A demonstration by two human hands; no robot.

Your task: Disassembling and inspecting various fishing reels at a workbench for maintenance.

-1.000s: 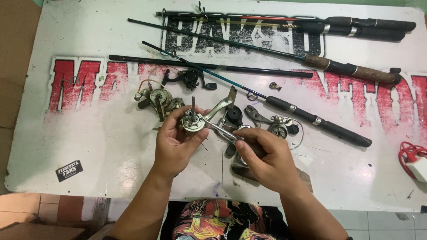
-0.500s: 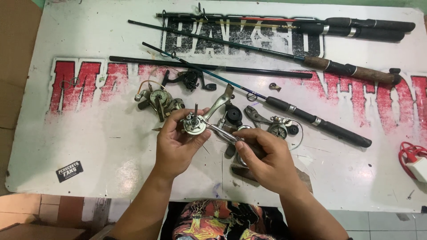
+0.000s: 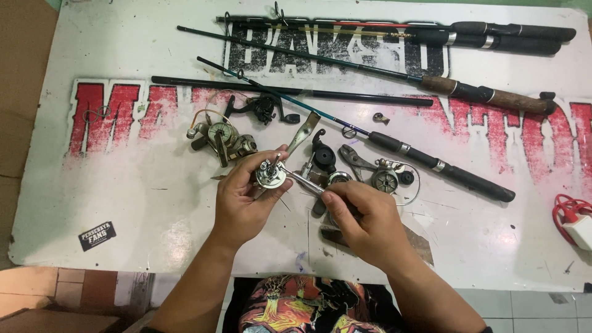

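Left hand (image 3: 243, 200) curling round reel part (image 3: 271, 176); right hand (image 3: 364, 222) pinching metal tool (image 3: 306, 182), tip touching the part; tool's grip hidden.

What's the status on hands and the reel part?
Left hand grips round metal reel part. Right hand holds thin metal tool against it. Other reels close by.

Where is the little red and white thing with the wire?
In the head view, the red and white device sits at the far right edge of the white table, past the right hand and below the fishing rods.
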